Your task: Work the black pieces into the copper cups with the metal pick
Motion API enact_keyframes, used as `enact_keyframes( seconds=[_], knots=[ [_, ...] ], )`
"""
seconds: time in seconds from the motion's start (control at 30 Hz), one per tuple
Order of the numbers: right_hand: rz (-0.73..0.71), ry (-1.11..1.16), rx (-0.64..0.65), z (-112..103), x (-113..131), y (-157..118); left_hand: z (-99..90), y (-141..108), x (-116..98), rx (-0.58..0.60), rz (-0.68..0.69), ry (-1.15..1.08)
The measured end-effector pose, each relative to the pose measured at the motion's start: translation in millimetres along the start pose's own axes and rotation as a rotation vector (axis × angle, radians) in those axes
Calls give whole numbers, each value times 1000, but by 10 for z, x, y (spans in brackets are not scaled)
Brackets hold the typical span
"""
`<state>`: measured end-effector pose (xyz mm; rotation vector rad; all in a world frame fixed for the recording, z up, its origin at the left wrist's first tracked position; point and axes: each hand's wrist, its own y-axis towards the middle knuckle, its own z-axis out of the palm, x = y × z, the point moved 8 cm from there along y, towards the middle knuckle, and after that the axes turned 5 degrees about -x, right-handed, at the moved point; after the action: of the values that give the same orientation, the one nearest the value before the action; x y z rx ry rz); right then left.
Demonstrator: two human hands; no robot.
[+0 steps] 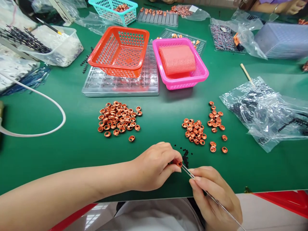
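Note:
Between thumb and fingers, my left hand (157,166) pinches a small copper-coloured ring piece (179,164). My right hand (215,194) grips thin metal tweezers (222,207), whose tips touch that piece. Just beyond my hands, tiny black dots (185,157) are scattered on the green table (79,150). A large pile of copper pieces (117,117) lies to the left, a smaller pile (194,131) sits beyond my right hand, and a loose group (215,120) is to its right.
An orange basket (121,51) rests on stacked clear trays (120,86). Beside it, a pink basket (204,72) holds pink foam. Plastic bags (267,109) lie right; a white cable (54,104) curves at left. Another person's hand (292,7) shows at top right.

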<state>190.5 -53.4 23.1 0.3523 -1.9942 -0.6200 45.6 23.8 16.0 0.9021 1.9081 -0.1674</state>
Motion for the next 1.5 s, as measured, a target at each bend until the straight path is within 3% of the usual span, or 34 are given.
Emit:
enact_keyframes(
  seconds=[0.63,1.03,1.23,1.5],
  knots=[
    [5,-8,-1,-10,-3,5,-15,9,3,-22,-7,0],
    [90,-1,-48,-8,-47,4,-13,3,14,-1,-5,24],
    [-10,-60,-4,0,18,7,-12,2,3,-11,13,25],
    [-39,-77,-4,-8,67,12,-17,10,3,-8,-2,21]
  ],
)
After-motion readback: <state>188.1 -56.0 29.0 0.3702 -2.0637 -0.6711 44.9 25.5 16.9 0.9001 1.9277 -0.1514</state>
